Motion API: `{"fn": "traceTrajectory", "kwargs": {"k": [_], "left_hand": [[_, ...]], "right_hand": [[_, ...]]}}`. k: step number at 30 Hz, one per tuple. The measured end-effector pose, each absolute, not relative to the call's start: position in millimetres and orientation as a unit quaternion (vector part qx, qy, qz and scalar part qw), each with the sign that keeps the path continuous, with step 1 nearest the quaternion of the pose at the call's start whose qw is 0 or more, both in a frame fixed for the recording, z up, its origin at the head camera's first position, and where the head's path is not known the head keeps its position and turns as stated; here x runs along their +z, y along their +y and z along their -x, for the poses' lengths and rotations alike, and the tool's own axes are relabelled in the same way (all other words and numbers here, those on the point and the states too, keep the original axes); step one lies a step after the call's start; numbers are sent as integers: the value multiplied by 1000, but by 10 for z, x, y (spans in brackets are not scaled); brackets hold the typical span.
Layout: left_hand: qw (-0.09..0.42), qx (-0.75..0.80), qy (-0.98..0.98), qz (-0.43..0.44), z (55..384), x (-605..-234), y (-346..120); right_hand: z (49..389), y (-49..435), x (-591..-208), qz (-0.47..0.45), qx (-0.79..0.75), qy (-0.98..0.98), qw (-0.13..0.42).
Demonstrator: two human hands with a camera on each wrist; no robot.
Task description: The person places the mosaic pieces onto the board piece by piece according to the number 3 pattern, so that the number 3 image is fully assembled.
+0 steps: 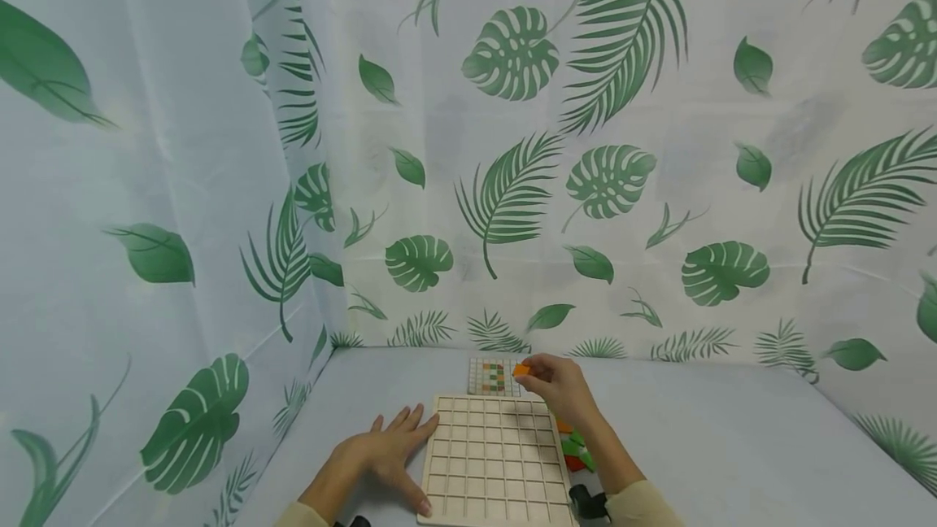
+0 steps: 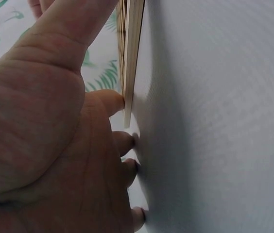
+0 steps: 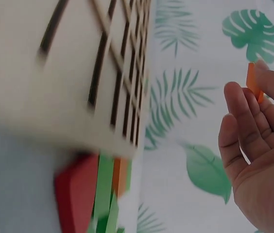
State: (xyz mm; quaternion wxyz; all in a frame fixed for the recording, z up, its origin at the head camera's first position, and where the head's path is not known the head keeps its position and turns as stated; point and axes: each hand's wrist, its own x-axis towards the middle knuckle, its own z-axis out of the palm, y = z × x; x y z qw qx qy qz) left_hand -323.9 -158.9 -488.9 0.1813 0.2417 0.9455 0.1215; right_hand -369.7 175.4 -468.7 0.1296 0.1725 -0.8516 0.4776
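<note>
A pale wooden grid board [image 1: 494,451] lies on the table before the person, its squares bare. The left hand [image 1: 382,454] is spread flat at the board's left side, with thumb and index finger against its edge; in the left wrist view the other fingertips [image 2: 127,172] rest on the tabletop. Raised over the board's far right corner, the right hand [image 1: 562,389] pinches a thin orange tile [image 3: 254,81] between thumb and fingers. Behind the board is a smaller gridded pattern card [image 1: 476,387] with green and orange squares, partly covered by the right hand.
Loose tiles are heaped along the board's right edge, among them a red tile [image 3: 76,194] and several green tiles [image 3: 104,187], partly behind the right forearm. A leaf-print curtain [image 1: 512,185] hangs behind and to the left of the white table [image 1: 732,446].
</note>
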Motion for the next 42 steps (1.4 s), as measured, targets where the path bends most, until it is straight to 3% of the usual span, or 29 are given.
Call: {"fn": "traceTrajectory", "kwargs": {"k": [17,26,42], "left_hand": [[178,118,946,-242,3223,-4881,-1589],[180,117,948,-236,3219,-4858,-1576],[179,119,946,-244,3204,-4850,-1581]], "right_hand": [[3735,1345,-4777,-192,586,-784,64],[3735,1232,-4935,-245,531,-811,-17],[3772,1182,-5010,-271,391,-880,-4]]}}
